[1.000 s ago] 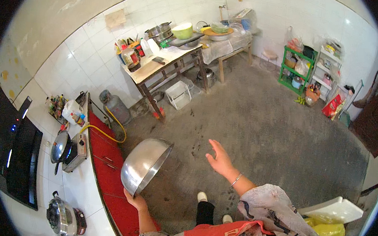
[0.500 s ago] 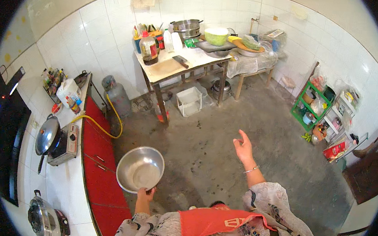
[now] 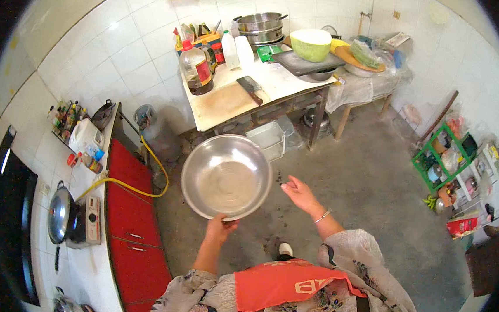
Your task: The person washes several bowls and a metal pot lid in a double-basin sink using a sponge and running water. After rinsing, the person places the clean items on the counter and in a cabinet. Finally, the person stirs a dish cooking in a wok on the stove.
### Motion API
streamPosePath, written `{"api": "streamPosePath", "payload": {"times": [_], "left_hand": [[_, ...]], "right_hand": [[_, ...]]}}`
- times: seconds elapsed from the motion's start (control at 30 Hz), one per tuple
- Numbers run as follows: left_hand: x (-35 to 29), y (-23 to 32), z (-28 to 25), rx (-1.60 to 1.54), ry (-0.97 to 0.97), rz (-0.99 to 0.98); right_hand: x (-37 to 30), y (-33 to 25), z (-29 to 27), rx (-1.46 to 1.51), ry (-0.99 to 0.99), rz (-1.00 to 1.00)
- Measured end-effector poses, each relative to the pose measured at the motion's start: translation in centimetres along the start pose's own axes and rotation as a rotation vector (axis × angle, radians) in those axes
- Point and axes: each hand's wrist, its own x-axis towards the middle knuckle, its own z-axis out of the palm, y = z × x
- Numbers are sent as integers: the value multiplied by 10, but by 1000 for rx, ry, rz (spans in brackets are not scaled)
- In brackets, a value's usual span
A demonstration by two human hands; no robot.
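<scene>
A wide stainless steel basin [image 3: 227, 178] hangs in front of me, its inside facing up and showing nothing in it. My left hand [image 3: 218, 230] grips its near rim, thumb over the edge. To the right of the basin, apart from it, my right hand [image 3: 300, 195] is open and holds nothing, with a bracelet on the wrist. Beyond the basin stands a wooden table [image 3: 217, 124]. On it lie a cleaver [image 3: 251, 90] and a cutting board [image 3: 224, 103], beside a large bottle of dark liquid [image 3: 196, 70].
Left, a counter with red cabinets [image 3: 132, 226] carries a gas stove [image 3: 92, 220] with a wok [image 3: 59, 214]. A yellow hose [image 3: 158, 193] runs to a gas cylinder [image 3: 155, 131]. A cut melon [image 3: 310, 45] rests on the table's dark board. A green rack [image 3: 437, 153] stands right.
The basin has come up and to the right in my left hand, closer to the table. My right hand has moved down and left toward the basin. The view has come nearer the table.
</scene>
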Motion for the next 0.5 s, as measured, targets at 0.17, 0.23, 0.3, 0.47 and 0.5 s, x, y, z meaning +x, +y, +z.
{"api": "streamPosePath", "payload": {"times": [0.17,0.23,0.3,0.47,0.5], "left_hand": [[50,30,61,112,58,-81],[81,36,66,236,-7,-121],[106,51,82,340,-69,-132],[179,118,138,438,-228,-56],[194,135,154,460,-258,1]], "right_hand": [[64,1,13,211,-140,359],[84,11,8,236,-125,394],[106,37,5,246,-113,424],[183,51,0,344,106,500],[201,48,-4,319,164,469]]}}
